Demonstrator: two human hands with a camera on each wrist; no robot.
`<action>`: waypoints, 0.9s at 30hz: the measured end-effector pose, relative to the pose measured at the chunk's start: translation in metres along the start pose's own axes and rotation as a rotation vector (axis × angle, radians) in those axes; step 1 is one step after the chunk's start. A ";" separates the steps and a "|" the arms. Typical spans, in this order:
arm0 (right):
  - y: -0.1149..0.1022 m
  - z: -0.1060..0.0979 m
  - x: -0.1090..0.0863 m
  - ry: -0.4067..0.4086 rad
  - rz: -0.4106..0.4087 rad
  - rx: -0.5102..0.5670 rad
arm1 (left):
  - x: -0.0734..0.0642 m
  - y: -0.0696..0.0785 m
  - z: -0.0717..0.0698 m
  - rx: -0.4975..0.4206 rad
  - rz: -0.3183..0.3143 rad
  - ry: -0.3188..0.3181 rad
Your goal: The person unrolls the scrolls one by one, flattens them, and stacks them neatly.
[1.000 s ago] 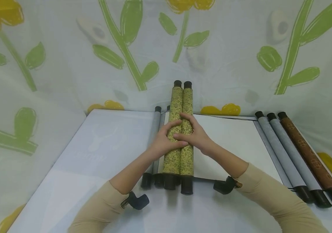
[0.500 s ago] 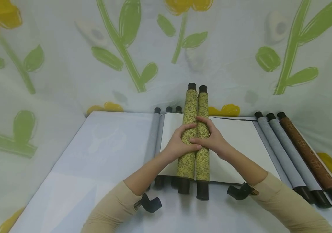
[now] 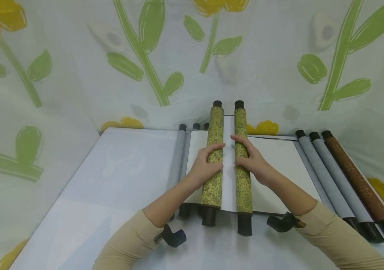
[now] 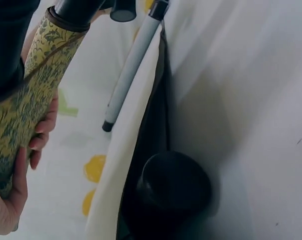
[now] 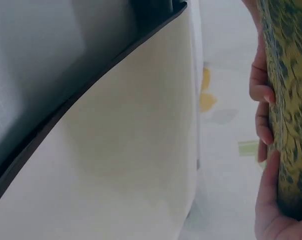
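Note:
A scroll with two yellow-green patterned rollers and black end knobs is held above the table in the head view. My left hand point(image 3: 202, 168) grips the left roller point(image 3: 213, 187), thumb and fingers curled round it. The right roller point(image 3: 244, 193) is gripped by my right hand point(image 3: 255, 163) in the same way. Between the rollers shows a narrow strip of white paper point(image 3: 229, 183). The left wrist view shows patterned fabric point(image 4: 50, 55) with fingers behind it. Fingers and thumb also hold a patterned roller point(image 5: 293, 100) in the right wrist view.
Beneath lies an opened scroll's cream sheet point(image 3: 276, 172) with a dark edge. Grey rollers point(image 3: 177, 153) lie along its left side. To the right are grey rollers point(image 3: 330, 176) and a brown patterned roller point(image 3: 357, 180). A flower-printed cloth point(image 3: 262, 75) hangs behind the table.
Both hands moved right with the scroll, its rollers side by side. Since then the rollers have come apart, baring white paper between them.

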State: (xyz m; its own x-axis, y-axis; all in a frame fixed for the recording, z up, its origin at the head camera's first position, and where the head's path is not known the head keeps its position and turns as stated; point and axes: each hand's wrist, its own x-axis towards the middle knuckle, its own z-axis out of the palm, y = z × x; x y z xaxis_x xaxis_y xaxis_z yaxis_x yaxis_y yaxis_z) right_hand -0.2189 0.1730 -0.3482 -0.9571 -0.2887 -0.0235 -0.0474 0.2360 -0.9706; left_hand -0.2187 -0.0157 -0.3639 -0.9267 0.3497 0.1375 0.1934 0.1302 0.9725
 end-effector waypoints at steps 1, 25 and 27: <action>0.000 0.000 0.000 0.014 0.002 -0.006 | 0.000 0.000 0.001 0.003 -0.006 0.002; -0.001 -0.009 -0.002 0.056 0.054 -0.125 | -0.004 -0.001 -0.009 0.222 -0.127 0.092; -0.002 -0.009 -0.003 0.066 0.052 -0.134 | -0.004 -0.002 -0.009 0.251 -0.149 0.087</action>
State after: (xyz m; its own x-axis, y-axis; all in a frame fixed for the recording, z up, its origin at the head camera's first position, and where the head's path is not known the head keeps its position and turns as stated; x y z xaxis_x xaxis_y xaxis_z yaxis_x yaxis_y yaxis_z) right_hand -0.2186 0.1813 -0.3440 -0.9757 -0.2126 -0.0530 -0.0307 0.3719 -0.9278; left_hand -0.2183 -0.0253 -0.3644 -0.9729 0.2299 0.0231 0.1169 0.4034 0.9075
